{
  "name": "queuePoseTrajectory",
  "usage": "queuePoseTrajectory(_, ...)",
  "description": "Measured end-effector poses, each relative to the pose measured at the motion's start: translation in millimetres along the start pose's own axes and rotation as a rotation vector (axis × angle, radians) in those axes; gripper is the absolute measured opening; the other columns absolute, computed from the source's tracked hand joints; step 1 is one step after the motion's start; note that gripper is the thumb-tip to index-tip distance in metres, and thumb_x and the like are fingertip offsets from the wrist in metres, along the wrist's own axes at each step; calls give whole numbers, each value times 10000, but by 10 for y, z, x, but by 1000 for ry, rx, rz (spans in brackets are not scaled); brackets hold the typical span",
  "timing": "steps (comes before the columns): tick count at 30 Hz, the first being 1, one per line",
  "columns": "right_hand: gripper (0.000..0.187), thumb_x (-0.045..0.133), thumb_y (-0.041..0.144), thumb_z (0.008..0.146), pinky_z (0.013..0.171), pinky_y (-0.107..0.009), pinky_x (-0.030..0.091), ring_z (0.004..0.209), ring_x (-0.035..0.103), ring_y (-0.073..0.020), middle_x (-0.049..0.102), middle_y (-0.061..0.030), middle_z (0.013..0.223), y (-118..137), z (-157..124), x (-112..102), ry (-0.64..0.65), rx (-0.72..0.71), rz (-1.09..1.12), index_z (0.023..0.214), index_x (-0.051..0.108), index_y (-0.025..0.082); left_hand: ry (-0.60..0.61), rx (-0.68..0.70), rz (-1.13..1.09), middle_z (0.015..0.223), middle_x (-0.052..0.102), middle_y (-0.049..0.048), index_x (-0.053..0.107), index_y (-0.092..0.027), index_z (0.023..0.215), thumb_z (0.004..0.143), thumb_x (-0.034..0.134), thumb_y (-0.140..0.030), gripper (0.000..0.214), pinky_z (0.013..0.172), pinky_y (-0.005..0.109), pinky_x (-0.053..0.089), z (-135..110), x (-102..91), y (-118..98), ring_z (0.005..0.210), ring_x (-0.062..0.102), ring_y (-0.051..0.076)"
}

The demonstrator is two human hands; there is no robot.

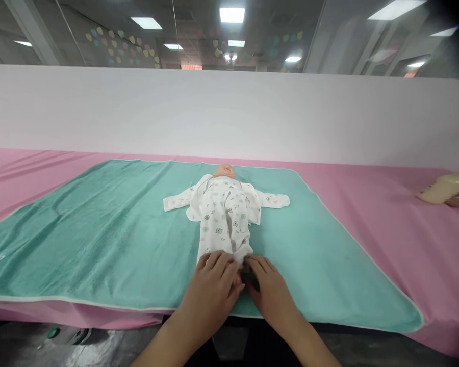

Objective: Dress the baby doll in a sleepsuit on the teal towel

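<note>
Baby doll (224, 204) lies face up in the middle of the teal towel (99, 229), head (225, 171) at the far end, feet toward the camera. White printed sleepsuit (218, 224) covers trunk, arms and legs; sleeves stretched straight out to both sides, cuffs flat, no doll hands showing. Small flaps of cloth stick out at the hips. Front looks closed, fasteners too small to tell.

Progress, as a judgement: top half dressed and laid out, the leg ends are the part in hand, so near the finish but not done.

Left hand (210, 285) rests palm down on the bottom of the suit legs, fingers a little spread, pressing rather than pinching. Right hand (271, 290) sits just beside it, fingertips curled toward a small dark thing (249, 278) between the two hands; cannot tell whether it pinches it.

The towel lies on a pink table cover (386, 214), with a plain white partition (229, 112) behind. Far right: a cream-coloured object (443, 188) with another person's hand (457, 202) touching it, well apart from the doll.
</note>
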State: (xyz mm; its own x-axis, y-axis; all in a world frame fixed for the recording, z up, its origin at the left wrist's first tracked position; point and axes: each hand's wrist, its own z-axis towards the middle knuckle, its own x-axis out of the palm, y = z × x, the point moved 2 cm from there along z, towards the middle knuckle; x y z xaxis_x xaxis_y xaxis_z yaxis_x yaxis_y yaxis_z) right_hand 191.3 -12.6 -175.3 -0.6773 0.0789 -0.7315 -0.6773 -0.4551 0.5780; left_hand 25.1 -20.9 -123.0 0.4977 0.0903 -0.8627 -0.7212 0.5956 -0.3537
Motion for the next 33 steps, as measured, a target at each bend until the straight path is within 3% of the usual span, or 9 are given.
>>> queuePoseTrajectory(3, 249, 461, 63, 732, 756, -404, 424, 871, 509, -237, 575, -63, 910, 7, 111, 34, -32, 40, 46, 907, 530, 226, 8, -21, 51, 1052, 574, 58, 518, -263, 1040, 804, 537, -251, 237, 877, 461, 382, 93, 100, -26, 1011, 494, 266)
queuePoseTrajectory(7, 42, 474, 179, 793, 691, -309, 433, 747, 500, -169, 524, -8, 775, 80, 195, -61, -46, 217, 410, 801, 473, 220, -25, -95, 72, 1060, 549, 64, 480, -244, 1080, 800, 506, -194, 285, 825, 419, 404, 110, 121, -25, 970, 492, 244)
queuePoseTrajectory(11, 42, 452, 209, 814, 675, -256, 418, 731, 453, -129, 443, 19, 761, 195, 203, -120, -5, 312, 634, 795, 415, 214, -6, -148, 143, 959, 542, 44, 501, -211, 949, 738, 493, -104, 236, 741, 379, 411, 188, 134, -61, 879, 486, 225)
queuePoseTrajectory(14, 102, 469, 145, 771, 700, -251, 405, 752, 443, -123, 447, 24, 788, 292, 166, -143, 24, 273, 572, 828, 423, 217, 17, -146, 220, 881, 537, 36, 499, -195, 832, 725, 491, -90, 151, 691, 359, 409, 278, 163, -62, 825, 484, 218)
queuePoseTrajectory(18, 278, 441, 44, 698, 725, -256, 402, 791, 473, -128, 502, 18, 857, 361, 89, -125, 95, 189, 486, 908, 449, 225, -7, -161, 268, 887, 546, 35, 506, -195, 957, 756, 455, -76, 239, 678, 351, 423, 327, 197, -41, 808, 505, 210)
queuePoseTrajectory(24, 207, 453, 38, 702, 647, -262, 378, 733, 470, -141, 500, -6, 825, 220, -73, 1, -11, 187, 250, 822, 434, 206, -29, -144, 283, 1011, 581, 57, 509, -179, 951, 716, 459, -23, 286, 748, 369, 463, 82, 217, -77, 887, 546, 224)
queuePoseTrajectory(29, 214, 460, 13, 679, 697, -288, 385, 806, 485, -168, 527, -31, 856, 224, -244, 36, 141, 26, 119, 790, 474, 195, -140, -48, 348, 1241, 520, 99, 521, -172, 1028, 687, 408, 25, 410, 891, 445, 434, -227, 197, -152, 1160, 458, 291)
queuePoseTrajectory(33, 163, 547, 56, 681, 693, -272, 375, 785, 501, -149, 563, 0, 811, 260, -283, -142, 390, -102, 125, 751, 502, 195, -139, 109, 228, 1301, 484, 89, 538, -193, 1016, 645, 393, 11, 447, 908, 441, 436, -431, 119, -180, 1243, 386, 298)
